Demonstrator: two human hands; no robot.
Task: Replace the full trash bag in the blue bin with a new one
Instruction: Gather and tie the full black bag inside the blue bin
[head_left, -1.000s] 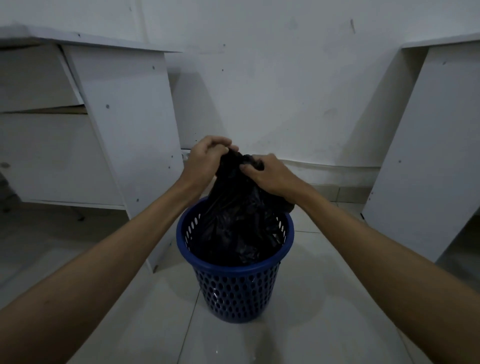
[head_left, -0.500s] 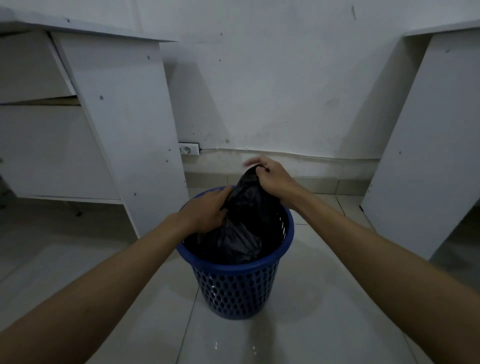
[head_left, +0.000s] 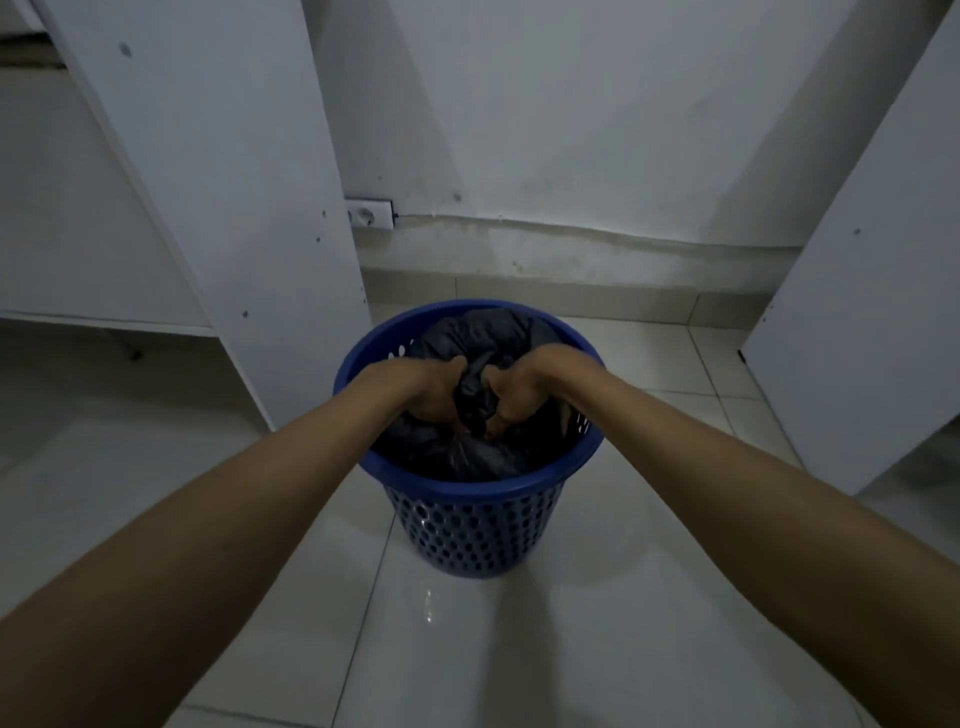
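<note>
A blue perforated bin stands on the white tiled floor in the middle of the head view. A black trash bag fills it, bulging just under the rim. Both hands are down inside the bin's mouth. My left hand grips the bag's gathered neck from the left. My right hand grips the same dark bunch from the right. The two fists sit close together with the twisted plastic between them. The lower part of the bag is hidden by the bin wall.
A white desk side panel stands close on the bin's left and another white panel on the right. The wall behind carries a socket near the skirting. Glossy floor tiles lie in front of the bin.
Both hands dropped from above the rim into the bin, pushing the bag's gathered top down. The left hand joined the right at the neck. The view tilted lower and closer.
</note>
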